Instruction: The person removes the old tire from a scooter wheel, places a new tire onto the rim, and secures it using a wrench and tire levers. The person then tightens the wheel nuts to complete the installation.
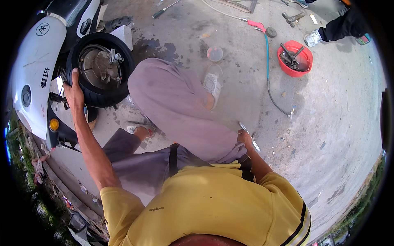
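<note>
My left hand [74,96] is at the left side of a black scooter tire [127,65]. The thumb points up along the rubber, and the other fingers are partly hidden. Inside the tire sits a dull metal wheel hub [98,67] with a pale fitting on its right side. The wheel stands next to a white scooter body [37,61] lying on its side. Low by my right thigh, my right hand [245,139] is closed around a slim, silvery bar-shaped tool [256,146]. My knee hides part of that hand, and I cannot make out the tool's kind.
A red plastic bowl [305,67] holds several metal tools. Near it lie a pink air gun [255,24] with a teal hose [268,61], and a hammer [293,19]. A clear round tub [214,53] and a screwdriver [159,13] are ahead. Another person's shoe [313,38] is at upper right.
</note>
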`<state>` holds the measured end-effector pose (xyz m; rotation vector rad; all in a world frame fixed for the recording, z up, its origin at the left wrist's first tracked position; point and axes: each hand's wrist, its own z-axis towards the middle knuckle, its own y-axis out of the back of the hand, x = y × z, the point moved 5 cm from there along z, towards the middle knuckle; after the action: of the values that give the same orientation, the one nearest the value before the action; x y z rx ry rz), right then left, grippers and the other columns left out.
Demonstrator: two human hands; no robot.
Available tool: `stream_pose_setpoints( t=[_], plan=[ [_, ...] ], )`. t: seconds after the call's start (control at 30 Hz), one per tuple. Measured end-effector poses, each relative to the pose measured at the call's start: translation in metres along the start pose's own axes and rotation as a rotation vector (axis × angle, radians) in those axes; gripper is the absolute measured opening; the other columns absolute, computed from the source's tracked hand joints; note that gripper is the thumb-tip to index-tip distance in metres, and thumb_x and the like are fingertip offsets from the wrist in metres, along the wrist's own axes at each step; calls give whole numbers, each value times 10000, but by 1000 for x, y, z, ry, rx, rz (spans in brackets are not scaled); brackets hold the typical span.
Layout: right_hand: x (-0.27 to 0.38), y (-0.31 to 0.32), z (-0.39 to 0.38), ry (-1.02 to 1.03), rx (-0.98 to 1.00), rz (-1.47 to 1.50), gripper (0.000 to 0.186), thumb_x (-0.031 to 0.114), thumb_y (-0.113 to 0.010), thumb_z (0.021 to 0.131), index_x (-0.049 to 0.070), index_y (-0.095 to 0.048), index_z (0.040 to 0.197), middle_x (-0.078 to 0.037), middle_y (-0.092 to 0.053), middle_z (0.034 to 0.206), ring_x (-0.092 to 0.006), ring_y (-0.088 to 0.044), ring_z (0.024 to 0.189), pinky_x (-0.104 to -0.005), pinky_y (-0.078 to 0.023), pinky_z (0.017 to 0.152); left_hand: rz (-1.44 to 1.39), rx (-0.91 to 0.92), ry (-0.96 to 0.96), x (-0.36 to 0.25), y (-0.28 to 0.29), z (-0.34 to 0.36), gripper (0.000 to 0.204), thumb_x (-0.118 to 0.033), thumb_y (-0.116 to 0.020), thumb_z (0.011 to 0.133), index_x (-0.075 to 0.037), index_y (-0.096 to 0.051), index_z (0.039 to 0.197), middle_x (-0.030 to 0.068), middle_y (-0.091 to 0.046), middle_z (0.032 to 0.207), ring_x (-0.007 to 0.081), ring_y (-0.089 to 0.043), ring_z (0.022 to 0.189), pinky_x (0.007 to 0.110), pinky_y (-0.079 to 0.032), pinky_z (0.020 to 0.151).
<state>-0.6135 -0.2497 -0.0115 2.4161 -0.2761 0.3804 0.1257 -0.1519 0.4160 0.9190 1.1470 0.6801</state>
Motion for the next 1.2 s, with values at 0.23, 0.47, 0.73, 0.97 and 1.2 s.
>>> stream_pose_setpoints(
  t=[0.23, 0.47, 0.73, 0.97, 1.2],
  plan=[
    [-71, -39, 71, 292, 95, 242, 579, 467, -795, 790, 16, -714, 1144, -184, -775, 975, -343, -746, 997, -419, -581, 872, 104, -5, -22, -34, -11, -1, 1244, -909, -428, 841, 137, -394, 1513, 392, -491, 1467, 471, -449, 1437, 475, -325, 1200],
    [-178, -29, 35, -209, -272, 237, 551, 392, -839, 769, 28, -706, 1162, -237, -740, 1098, -407, -707, 1081, -461, -562, 933, -36, 27, -7, 8, -21, 23, 1182, -890, -438, 867, 104, -445, 1507, 326, -601, 1386, 426, -579, 1329, 453, -411, 1151],
    [-117, -19, -88, -646, -286, 222, 1100, 394, -914, 709, -85, -340, 1515, -310, -474, 1455, -434, -450, 1398, -452, -428, 1144, 12, -40, -77, 24, -22, 56, 1261, -880, -527, 824, 157, -365, 1523, 352, -520, 1471, 421, -514, 1390, 421, -363, 1171],
    [-126, -36, -64, -593, -205, 156, 901, 296, -814, 846, -55, -325, 1516, -301, -527, 1400, -432, -568, 1312, -473, -509, 1052, -48, -1, -39, 25, -22, 54, 1180, -822, -580, 850, 146, -411, 1503, 312, -544, 1462, 377, -549, 1348, 405, -378, 1156],
    [-85, -7, -54, -426, -247, 81, 537, 288, -745, 885, 31, -506, 1292, -210, -613, 1321, -403, -599, 1249, -498, -539, 986, -31, -23, -53, 22, -21, 54, 1097, -784, -581, 879, 136, -473, 1466, 292, -571, 1445, 373, -558, 1341, 399, -388, 1145]
  ],
)
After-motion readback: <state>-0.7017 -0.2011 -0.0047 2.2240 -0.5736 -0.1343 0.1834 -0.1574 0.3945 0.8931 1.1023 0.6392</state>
